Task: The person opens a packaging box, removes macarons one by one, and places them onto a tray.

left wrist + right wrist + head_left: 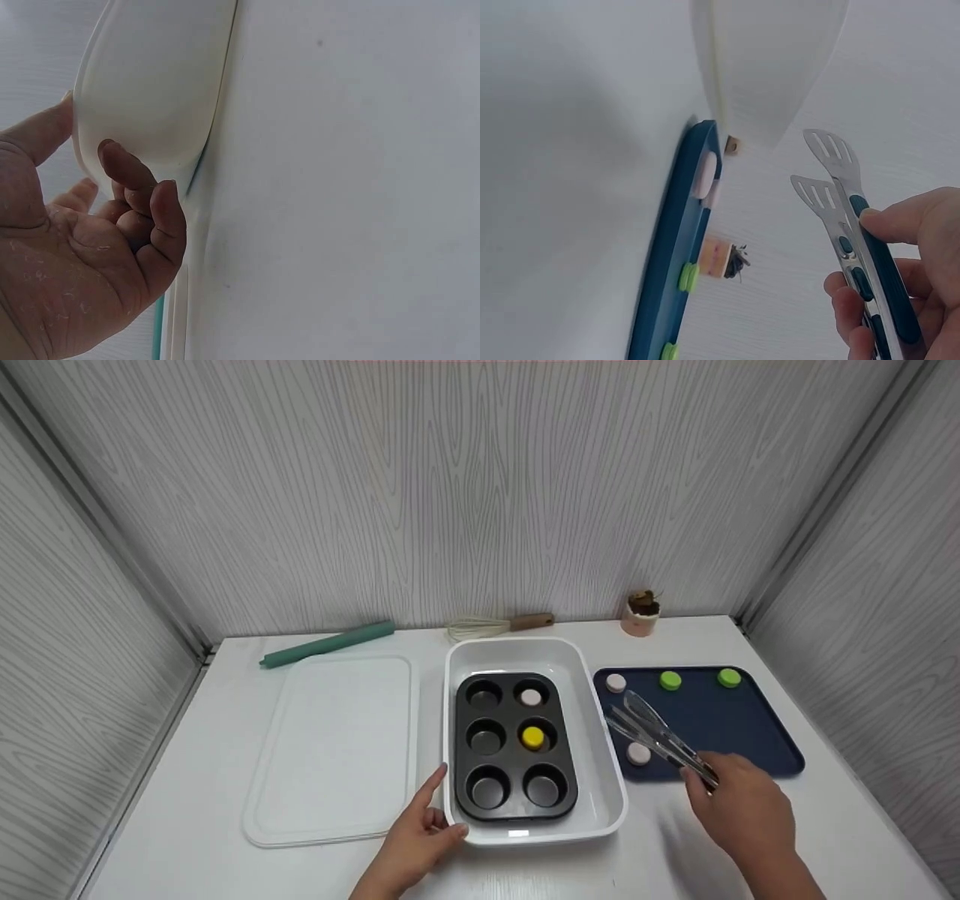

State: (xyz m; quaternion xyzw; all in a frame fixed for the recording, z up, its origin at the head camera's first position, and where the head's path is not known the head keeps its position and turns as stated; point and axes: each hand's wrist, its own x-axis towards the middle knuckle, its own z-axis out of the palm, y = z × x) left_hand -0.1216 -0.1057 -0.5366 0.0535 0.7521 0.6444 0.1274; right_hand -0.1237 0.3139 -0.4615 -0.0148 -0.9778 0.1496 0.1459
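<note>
My left hand (416, 840) holds the near left corner of a deep white tub (607, 810), with its thumb at the front rim and its index finger along the left wall. In the tub lies a dark muffin pan (517, 808), with a pale pink disc (531, 697) and a yellow disc (533, 738) in two right-hand cups. My right hand (746, 810) grips metal serving tongs (844, 217) with teal handles and slotted ends. The tong ends stand apart with nothing between them, above the left part of a navy tray (739, 735). Pale pink discs (639, 754) lie on that tray.
Two green discs (670, 681) sit along the navy tray's far side. A small potted plant (640, 619) stands behind it. Behind the tub lies a whisk (499, 626). Left of the tub are a white lid (337, 750) and a green rolling pin (330, 643).
</note>
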